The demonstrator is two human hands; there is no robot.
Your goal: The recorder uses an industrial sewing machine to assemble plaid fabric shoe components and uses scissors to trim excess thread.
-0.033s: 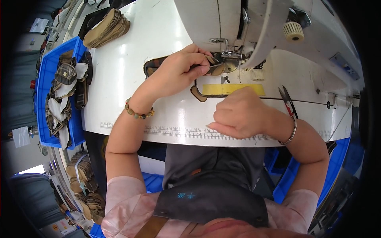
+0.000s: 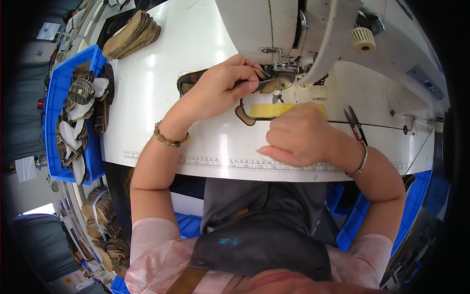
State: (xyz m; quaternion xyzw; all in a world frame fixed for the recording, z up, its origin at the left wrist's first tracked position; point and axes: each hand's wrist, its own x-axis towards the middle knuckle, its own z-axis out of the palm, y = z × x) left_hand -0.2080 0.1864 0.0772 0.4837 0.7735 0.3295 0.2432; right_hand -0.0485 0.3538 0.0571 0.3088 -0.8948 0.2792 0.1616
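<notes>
My left hand [image 2: 223, 88] is closed, with thumb and fingers pinching the edge of a plaid fabric shoe piece [image 2: 188, 82]. This piece lies at the sewing machine [image 2: 264, 29], its right end by the presser foot [image 2: 283, 66]. My right hand [image 2: 298, 137] hovers over the near part of the white table, fingers curled in and the thumb side pointing left. Its palm is hidden, so I cannot make out whether anything is inside. Just beyond it is a yellow strip [image 2: 264, 110]. A small tan, dark-edged piece [image 2: 244, 116] sits left of the strip.
Thread snips [image 2: 356, 126] lie right of my right hand. A printed ruler [image 2: 220, 161] runs along the table's near edge. At the left stands a blue bin [image 2: 54, 112] of plaid pieces. A stack of tan sole-shaped pieces [image 2: 132, 35] rests at the far left.
My right hand has shifted slightly to the right and away from me. The left hand and the plaid piece stay where they were.
</notes>
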